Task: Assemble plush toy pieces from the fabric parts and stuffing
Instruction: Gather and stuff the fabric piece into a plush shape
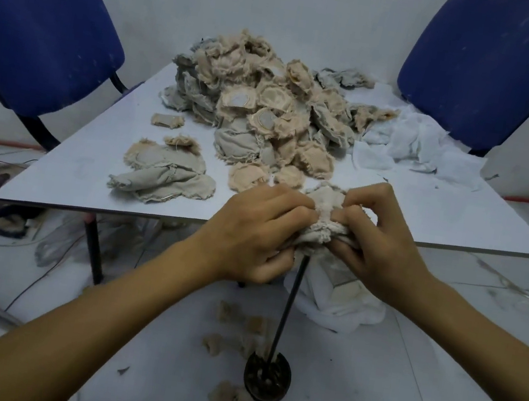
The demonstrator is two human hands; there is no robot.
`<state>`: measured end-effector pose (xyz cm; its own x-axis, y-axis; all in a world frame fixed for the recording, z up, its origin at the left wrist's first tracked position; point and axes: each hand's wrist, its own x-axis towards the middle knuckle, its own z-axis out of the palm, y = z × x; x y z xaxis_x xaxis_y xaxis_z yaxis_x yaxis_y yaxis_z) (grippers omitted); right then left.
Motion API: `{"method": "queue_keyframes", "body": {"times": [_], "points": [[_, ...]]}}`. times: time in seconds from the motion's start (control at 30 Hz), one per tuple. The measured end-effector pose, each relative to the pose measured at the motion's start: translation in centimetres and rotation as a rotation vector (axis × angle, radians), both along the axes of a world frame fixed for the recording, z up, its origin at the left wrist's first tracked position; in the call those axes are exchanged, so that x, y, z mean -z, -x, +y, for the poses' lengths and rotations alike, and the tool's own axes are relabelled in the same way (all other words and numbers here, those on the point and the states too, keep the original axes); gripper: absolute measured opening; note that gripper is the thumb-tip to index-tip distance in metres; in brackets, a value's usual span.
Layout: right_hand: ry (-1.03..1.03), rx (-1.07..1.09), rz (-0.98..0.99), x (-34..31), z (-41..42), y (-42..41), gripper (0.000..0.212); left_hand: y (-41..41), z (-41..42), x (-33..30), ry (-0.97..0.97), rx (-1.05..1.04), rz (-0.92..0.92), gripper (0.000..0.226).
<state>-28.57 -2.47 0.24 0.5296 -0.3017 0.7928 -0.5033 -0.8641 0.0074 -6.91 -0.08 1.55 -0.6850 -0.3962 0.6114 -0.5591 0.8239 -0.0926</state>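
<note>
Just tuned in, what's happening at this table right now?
A person is working a grey fabric piece with both hands: the left hand and right hand pinch it from either side over the top of a thin upright metal rod on a round base on the floor. Beyond them, on the table, lies a large heap of beige and grey fabric pieces, with white stuffing to its right. A few scraps lie on the floor.

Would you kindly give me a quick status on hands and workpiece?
Left hand, right hand: both grip the fabric piece. Piece sits atop upright rod. Nothing in the way.
</note>
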Motion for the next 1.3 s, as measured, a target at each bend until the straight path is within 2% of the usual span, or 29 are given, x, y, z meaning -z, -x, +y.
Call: {"method": "queue_keyframes", "body": {"times": [0.2, 0.37, 0.53, 0.67, 0.77, 0.93, 1.07, 1.3], "points": [[-0.109, 0.015, -0.112, 3.6, 1.8, -0.8, 0.024, 0.9, 1.5, 3.8, -0.096, -0.006, 0.208, 0.023], [-0.185, 0.046, -0.193, 5.3, 3.4, -1.8, 0.031, 1.7, 2.7, 5.6, -0.148, -0.024, 0.272, 0.020], [-0.079, 0.074, -0.101, 1.8, 2.8, -0.7, 0.035, 1.1, 1.2, 2.3, -0.036, -0.032, 0.233, 0.025], [0.052, 0.106, -0.238, -2.5, 2.1, -1.1, 0.022, 1.6, 0.1, -1.2, 0.054, -0.057, 0.397, 0.023], [0.062, 0.155, -0.242, -3.6, 1.8, -1.5, 0.021, 2.3, -0.3, -2.2, 0.084, -0.095, 0.463, 0.018], [0.053, 0.176, -0.162, -2.6, 1.9, -1.7, 0.013, 2.1, -0.4, -1.9, 0.118, -0.096, 0.452, 0.025], [0.046, 0.165, -0.157, -2.0, 1.8, -1.6, 0.013, 1.4, -0.8, -2.0, 0.126, -0.078, 0.404, 0.011], [0.063, 0.175, -0.153, -1.6, 1.7, -1.7, 0.015, 1.0, -0.9, -1.7, 0.126, -0.075, 0.382, 0.011]]}}
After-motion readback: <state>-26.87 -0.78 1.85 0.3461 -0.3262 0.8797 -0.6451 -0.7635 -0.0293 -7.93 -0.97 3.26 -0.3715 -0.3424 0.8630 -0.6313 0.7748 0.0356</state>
